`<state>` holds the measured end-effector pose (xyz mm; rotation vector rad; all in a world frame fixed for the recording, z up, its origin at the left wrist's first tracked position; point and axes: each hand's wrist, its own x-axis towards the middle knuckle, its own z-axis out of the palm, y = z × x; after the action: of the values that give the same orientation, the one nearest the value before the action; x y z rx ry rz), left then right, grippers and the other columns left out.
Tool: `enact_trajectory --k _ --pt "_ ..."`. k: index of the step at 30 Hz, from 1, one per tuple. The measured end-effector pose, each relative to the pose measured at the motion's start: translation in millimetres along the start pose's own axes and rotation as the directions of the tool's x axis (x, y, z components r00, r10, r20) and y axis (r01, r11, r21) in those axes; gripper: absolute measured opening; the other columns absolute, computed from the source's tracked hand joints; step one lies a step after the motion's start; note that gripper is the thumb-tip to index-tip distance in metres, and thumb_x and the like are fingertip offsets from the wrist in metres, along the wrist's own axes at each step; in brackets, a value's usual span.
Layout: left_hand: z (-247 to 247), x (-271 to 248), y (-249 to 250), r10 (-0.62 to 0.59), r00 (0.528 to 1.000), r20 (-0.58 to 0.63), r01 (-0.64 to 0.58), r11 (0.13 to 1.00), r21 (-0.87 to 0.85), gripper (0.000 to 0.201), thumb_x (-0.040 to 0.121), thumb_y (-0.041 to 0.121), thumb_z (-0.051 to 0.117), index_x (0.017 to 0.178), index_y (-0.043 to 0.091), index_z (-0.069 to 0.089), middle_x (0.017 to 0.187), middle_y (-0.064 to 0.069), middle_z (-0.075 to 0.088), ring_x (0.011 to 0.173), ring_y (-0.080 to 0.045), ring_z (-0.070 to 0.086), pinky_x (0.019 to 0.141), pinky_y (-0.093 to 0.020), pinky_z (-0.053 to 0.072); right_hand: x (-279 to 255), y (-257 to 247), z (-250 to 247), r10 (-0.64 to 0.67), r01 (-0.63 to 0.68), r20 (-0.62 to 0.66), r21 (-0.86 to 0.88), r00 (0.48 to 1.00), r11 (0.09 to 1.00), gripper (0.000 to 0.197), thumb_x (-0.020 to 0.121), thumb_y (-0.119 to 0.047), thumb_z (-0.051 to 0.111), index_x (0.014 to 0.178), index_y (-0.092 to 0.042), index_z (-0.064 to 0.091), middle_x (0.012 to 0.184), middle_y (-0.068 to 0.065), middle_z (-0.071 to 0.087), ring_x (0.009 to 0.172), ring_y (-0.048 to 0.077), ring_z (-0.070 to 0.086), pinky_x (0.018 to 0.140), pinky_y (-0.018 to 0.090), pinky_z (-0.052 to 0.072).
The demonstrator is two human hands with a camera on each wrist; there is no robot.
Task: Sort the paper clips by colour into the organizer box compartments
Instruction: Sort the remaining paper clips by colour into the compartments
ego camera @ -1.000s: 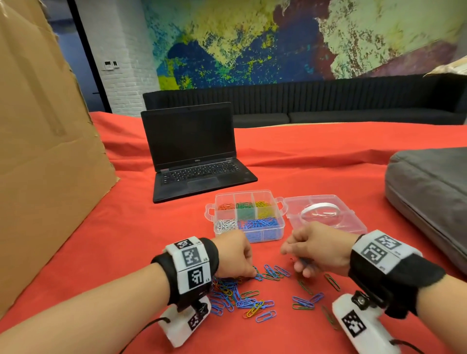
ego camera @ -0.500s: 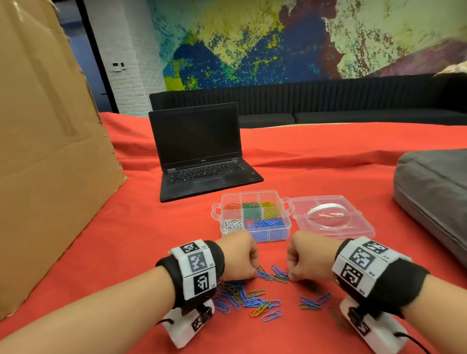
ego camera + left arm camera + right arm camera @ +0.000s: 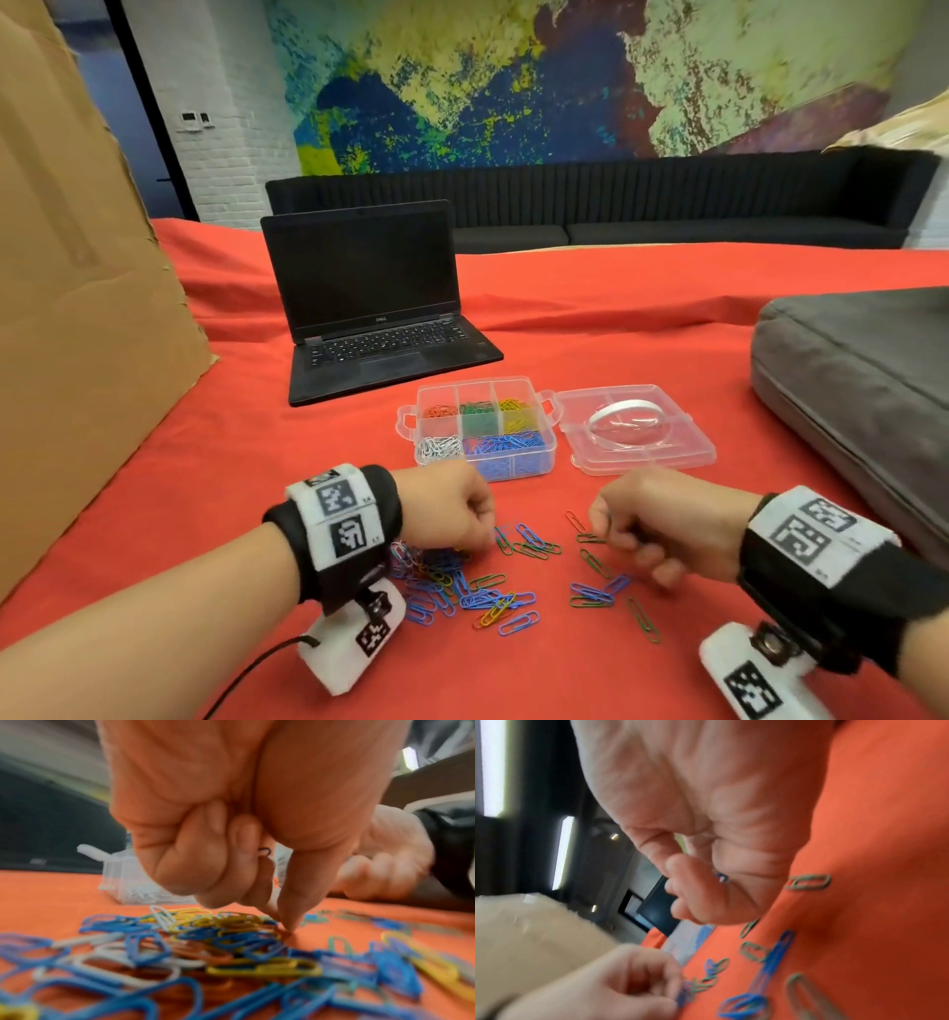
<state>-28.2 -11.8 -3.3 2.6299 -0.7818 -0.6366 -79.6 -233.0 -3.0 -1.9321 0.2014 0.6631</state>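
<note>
The clear organizer box [image 3: 549, 452] holds red, green and yellow clips in its back row, and white and blue clips in front. Loose paper clips [image 3: 462, 586], mostly blue, lie on the red cloth near me. My left hand [image 3: 480, 534] is curled at the pile's far edge. In the left wrist view its thumb and forefinger [image 3: 287, 921] touch the cloth, and a dark clip end [image 3: 264, 851] shows between the curled fingers. My right hand [image 3: 611, 534] is curled over scattered green clips [image 3: 590, 560]. A blue clip [image 3: 722, 877] peeks from its palm.
The box's clear lid [image 3: 637, 437] lies open to the right with a tape roll in it. An open laptop [image 3: 375, 318] stands behind the box. A cardboard sheet [image 3: 77, 308] rises on the left and a grey cushion [image 3: 862, 370] lies on the right.
The hands have drawn apart; my right hand has shifted right, away from the blue and green clips between them. My left hand stays at the pile.
</note>
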Motion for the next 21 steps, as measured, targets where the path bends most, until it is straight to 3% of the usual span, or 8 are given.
enact_trajectory --k 2,5,9,13,16,17,19,21 --pt "-3.2 -4.9 -5.4 -0.036 0.999 0.013 0.039 0.934 -0.356 0.019 0.086 0.012 0.061 0.07 0.019 0.055 0.05 0.009 0.043 0.038 -0.004 0.035 0.04 -0.015 0.031 -3.9 3.6 1.7 -0.145 0.104 -0.07 -0.412 0.987 0.905 0.021 0.084 -0.013 0.047 0.072 -0.018 0.064 0.057 -0.002 0.046 0.042 0.007 0.035 0.04 0.02 0.03" --pt "-4.1 -12.8 -12.5 0.044 0.995 0.095 0.06 0.504 -0.862 0.013 0.077 0.014 0.048 0.067 0.02 0.042 0.054 0.004 0.033 0.036 -0.005 0.022 0.04 -0.009 0.017 -11.9 4.7 2.3 -0.299 0.214 0.022 -0.749 0.954 0.627 0.005 0.08 -0.022 0.064 0.078 -0.023 0.068 0.05 -0.013 0.052 0.044 -0.002 0.046 0.046 0.009 0.033" --pt "0.1 -14.7 -16.6 0.311 0.95 0.031 0.035 -0.009 -0.999 0.006 0.067 0.014 0.048 0.065 0.013 0.043 0.062 -0.005 0.04 0.042 -0.011 0.02 0.045 -0.013 0.02 -15.7 2.4 8.5 -0.315 0.202 0.048 -0.854 0.948 0.479 0.01 0.078 -0.026 0.067 0.086 -0.023 0.072 0.052 -0.009 0.048 0.046 -0.002 0.045 0.046 0.01 0.031" --pt "7.9 -11.4 -12.5 0.332 0.942 -0.059 -0.008 -0.151 -0.988 0.012 0.069 0.018 0.05 0.072 0.006 0.048 0.067 -0.011 0.044 0.042 -0.011 0.027 0.045 -0.013 0.025 -14.0 5.9 4.4 -0.3 0.205 0.034 -0.802 0.953 0.561 0.012 0.082 -0.02 0.057 0.079 -0.017 0.067 0.055 -0.01 0.05 0.046 0.002 0.042 0.045 0.008 0.032" --pt "4.1 -12.9 -9.8 0.241 0.97 -0.041 -0.007 -0.141 -0.99 0.023 0.079 0.026 0.045 0.067 0.006 0.047 0.065 -0.009 0.041 0.039 -0.01 0.023 0.042 -0.01 0.023 -14.5 5.7 -6.0 -0.12 0.12 0.014 -0.206 0.993 0.971 0.01 0.079 -0.018 0.049 0.073 -0.014 0.056 0.054 -0.005 0.047 0.041 0.007 0.033 0.036 0.017 0.026" --pt "1.8 -13.7 -8.6 0.169 0.986 -0.013 0.001 -0.084 -0.996 0.028 0.083 0.027 0.042 0.063 0.008 0.045 0.062 -0.007 0.038 0.037 -0.009 0.022 0.04 -0.009 0.022 -13.9 5.3 -10.5 -0.052 0.044 0.072 0.106 0.996 0.993 0.011 0.078 -0.016 0.043 0.07 -0.014 0.05 0.056 -0.001 0.046 0.041 0.01 0.032 0.036 0.016 0.023" --pt "-0.2 -15.4 -4.9 0.01 1.0 0.019 0.017 0.188 -0.982 0.031 0.089 0.027 0.04 0.06 0.015 0.041 0.055 -0.001 0.029 0.034 -0.007 0.019 0.038 -0.006 0.018 -14.6 3.1 -18.0 -0.013 -0.089 0.194 0.508 0.981 0.857 0.017 0.076 -0.015 0.034 0.066 -0.013 0.048 0.062 0.007 0.046 0.04 0.015 0.034 0.036 0.015 0.025" --pt "1.7 -16.3 -1.5 -0.071 0.997 -0.032 0.02 0.63 -0.777 0.032 0.092 0.026 0.044 0.062 0.019 0.043 0.05 0.005 0.027 0.034 -0.007 0.02 0.036 -0.009 0.018 -13.8 -0.1 -18.1 -0.017 -0.124 0.222 0.604 0.975 0.787 0.02 0.076 -0.016 0.033 0.065 -0.012 0.049 0.064 0.009 0.046 0.039 0.016 0.035 0.035 0.015 0.027"
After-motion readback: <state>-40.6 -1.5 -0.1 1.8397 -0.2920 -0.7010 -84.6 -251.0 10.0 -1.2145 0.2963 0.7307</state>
